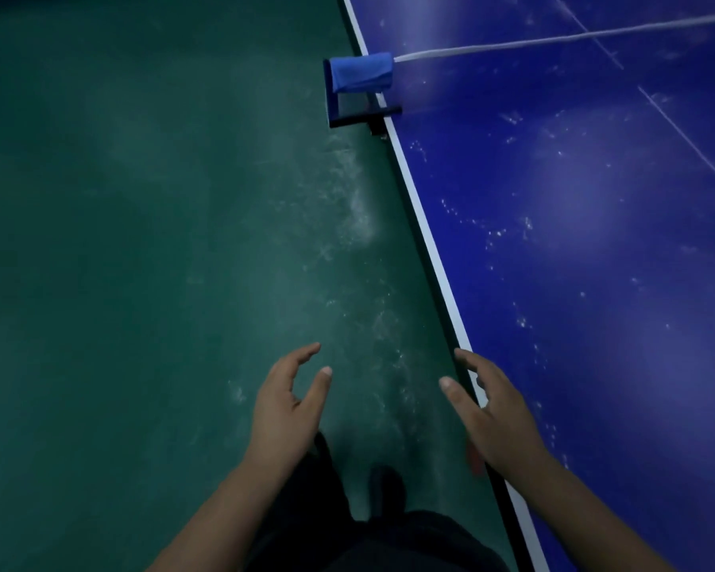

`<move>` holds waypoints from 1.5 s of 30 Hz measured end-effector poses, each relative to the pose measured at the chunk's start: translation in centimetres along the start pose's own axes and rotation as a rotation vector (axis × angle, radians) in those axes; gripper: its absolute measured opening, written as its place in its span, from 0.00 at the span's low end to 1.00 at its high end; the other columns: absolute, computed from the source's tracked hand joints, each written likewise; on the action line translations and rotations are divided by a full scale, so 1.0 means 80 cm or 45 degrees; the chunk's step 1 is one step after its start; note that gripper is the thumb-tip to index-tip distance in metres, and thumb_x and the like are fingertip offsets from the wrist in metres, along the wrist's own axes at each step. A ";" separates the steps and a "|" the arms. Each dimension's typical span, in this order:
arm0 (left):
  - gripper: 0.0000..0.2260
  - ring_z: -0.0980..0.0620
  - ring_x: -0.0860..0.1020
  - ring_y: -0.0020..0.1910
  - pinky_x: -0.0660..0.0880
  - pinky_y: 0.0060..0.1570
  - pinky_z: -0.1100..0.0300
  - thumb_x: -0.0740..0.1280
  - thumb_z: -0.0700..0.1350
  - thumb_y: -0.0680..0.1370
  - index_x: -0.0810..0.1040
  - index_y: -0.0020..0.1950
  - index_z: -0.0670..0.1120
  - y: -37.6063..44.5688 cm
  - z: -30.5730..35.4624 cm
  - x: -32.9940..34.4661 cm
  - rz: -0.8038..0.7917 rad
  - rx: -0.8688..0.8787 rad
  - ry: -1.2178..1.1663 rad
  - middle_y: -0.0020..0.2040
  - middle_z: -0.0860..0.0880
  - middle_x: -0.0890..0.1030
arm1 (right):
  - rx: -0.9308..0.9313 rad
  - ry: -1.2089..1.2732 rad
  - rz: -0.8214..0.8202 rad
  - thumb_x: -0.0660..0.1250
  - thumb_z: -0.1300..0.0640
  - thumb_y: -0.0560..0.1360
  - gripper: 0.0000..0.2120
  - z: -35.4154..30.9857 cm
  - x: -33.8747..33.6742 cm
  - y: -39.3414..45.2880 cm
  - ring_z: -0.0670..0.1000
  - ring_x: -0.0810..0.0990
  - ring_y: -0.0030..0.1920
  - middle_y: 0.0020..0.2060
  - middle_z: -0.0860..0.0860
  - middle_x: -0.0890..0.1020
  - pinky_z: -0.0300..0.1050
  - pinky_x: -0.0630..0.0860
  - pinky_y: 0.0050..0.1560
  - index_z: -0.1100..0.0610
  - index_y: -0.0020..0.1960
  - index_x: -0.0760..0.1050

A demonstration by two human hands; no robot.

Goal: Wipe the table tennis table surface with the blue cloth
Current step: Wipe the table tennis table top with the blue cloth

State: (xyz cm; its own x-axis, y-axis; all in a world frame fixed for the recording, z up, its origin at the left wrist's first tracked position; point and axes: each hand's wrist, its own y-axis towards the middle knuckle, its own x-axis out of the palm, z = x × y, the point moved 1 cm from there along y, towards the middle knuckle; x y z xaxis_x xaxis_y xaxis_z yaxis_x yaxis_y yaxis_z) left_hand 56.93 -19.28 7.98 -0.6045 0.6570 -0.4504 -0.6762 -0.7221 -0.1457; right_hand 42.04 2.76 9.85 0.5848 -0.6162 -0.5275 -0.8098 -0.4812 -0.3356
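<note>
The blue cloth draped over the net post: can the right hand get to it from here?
Probably not without stepping forward. The blue cloth hangs on the black net post far ahead along the table edge, while the empty right hand hovers near the person. Nothing blocks the way.

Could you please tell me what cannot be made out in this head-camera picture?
- Table tennis table: its far and right parts run past the frame's edges.
- Net: blurred, only its top cord reads.
- Net clamp: its upper part is covered by the blue cloth.
- Feet: dim, partly behind the left hand.
</note>
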 end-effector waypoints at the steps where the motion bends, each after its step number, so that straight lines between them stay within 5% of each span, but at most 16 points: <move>1: 0.12 0.65 0.74 0.63 0.67 0.59 0.71 0.70 0.50 0.79 0.76 0.59 0.65 0.030 0.002 -0.001 -0.014 -0.003 0.000 0.62 0.60 0.78 | 0.014 0.009 0.012 0.66 0.43 0.77 0.25 -0.012 0.001 0.027 0.41 0.66 0.67 0.72 0.41 0.69 0.45 0.66 0.65 0.42 0.73 0.66; 7: 0.14 0.70 0.73 0.62 0.66 0.62 0.73 0.70 0.46 0.78 0.75 0.59 0.64 0.230 0.011 -0.003 -0.102 0.071 0.029 0.61 0.64 0.77 | 0.072 0.048 0.102 0.66 0.42 0.76 0.26 -0.086 0.023 0.193 0.42 0.66 0.66 0.71 0.41 0.68 0.44 0.67 0.63 0.42 0.72 0.66; 11: 0.16 0.75 0.71 0.60 0.64 0.59 0.78 0.71 0.44 0.78 0.74 0.57 0.65 0.355 0.035 -0.014 -0.170 0.148 0.036 0.59 0.67 0.76 | 0.125 0.081 0.160 0.59 0.28 0.70 0.34 -0.146 0.037 0.287 0.41 0.67 0.67 0.68 0.38 0.68 0.44 0.67 0.63 0.40 0.72 0.66; 15: 0.14 0.71 0.73 0.60 0.65 0.49 0.81 0.71 0.43 0.78 0.77 0.60 0.59 0.470 0.059 -0.021 -0.242 0.202 0.047 0.60 0.61 0.77 | 0.135 0.101 0.185 0.61 0.34 0.71 0.32 -0.206 0.044 0.380 0.40 0.65 0.66 0.67 0.36 0.66 0.42 0.66 0.62 0.42 0.73 0.65; 21: 0.14 0.72 0.71 0.61 0.65 0.51 0.80 0.71 0.44 0.78 0.76 0.59 0.60 0.607 0.087 -0.007 -0.295 0.246 0.073 0.61 0.58 0.78 | 0.123 0.105 0.208 0.65 0.42 0.78 0.24 -0.262 0.044 0.506 0.38 0.65 0.65 0.65 0.34 0.66 0.39 0.65 0.62 0.42 0.73 0.66; 30: 0.19 0.58 0.73 0.67 0.64 0.69 0.67 0.64 0.56 0.76 0.78 0.63 0.49 0.787 0.130 0.051 -0.254 0.451 0.158 0.66 0.52 0.77 | 0.092 0.202 0.276 0.65 0.44 0.79 0.22 -0.302 0.028 0.722 0.41 0.69 0.67 0.68 0.40 0.70 0.42 0.68 0.66 0.45 0.72 0.68; 36: 0.22 0.52 0.70 0.70 0.61 0.71 0.67 0.65 0.54 0.77 0.77 0.67 0.44 0.863 0.150 0.079 -0.233 0.485 0.201 0.70 0.48 0.73 | 0.198 0.342 0.465 0.67 0.44 0.78 0.26 -0.324 0.024 0.836 0.40 0.70 0.58 0.64 0.41 0.67 0.33 0.70 0.52 0.49 0.73 0.65; 39: 0.21 0.51 0.70 0.71 0.62 0.71 0.65 0.66 0.53 0.77 0.77 0.66 0.44 0.884 0.155 0.086 -0.261 0.528 0.197 0.70 0.46 0.72 | 0.374 0.517 0.510 0.68 0.42 0.77 0.32 -0.327 0.027 0.872 0.43 0.71 0.58 0.63 0.41 0.68 0.37 0.69 0.50 0.52 0.75 0.63; 42: 0.20 0.51 0.70 0.71 0.64 0.71 0.60 0.66 0.53 0.77 0.77 0.66 0.45 0.896 0.154 0.087 -0.320 0.523 0.181 0.70 0.46 0.73 | 0.467 0.626 0.566 0.71 0.44 0.75 0.20 -0.323 0.036 0.887 0.46 0.78 0.47 0.50 0.46 0.79 0.39 0.71 0.42 0.54 0.61 0.74; 45: 0.19 0.51 0.70 0.70 0.65 0.71 0.57 0.67 0.52 0.77 0.78 0.65 0.45 0.903 0.156 0.086 -0.361 0.614 0.155 0.69 0.46 0.74 | 0.437 0.683 0.657 0.72 0.50 0.75 0.12 -0.326 0.043 0.882 0.47 0.71 0.33 0.33 0.47 0.74 0.43 0.69 0.36 0.55 0.39 0.72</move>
State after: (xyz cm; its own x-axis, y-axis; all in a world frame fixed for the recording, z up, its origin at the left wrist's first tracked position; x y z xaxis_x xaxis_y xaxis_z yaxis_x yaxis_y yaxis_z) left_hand -1.33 -64.20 5.34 -0.3379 0.7605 -0.5545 -0.9378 -0.3222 0.1296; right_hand -11.87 -49.56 4.68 0.0068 -0.9642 -0.2651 -0.9016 0.1087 -0.4186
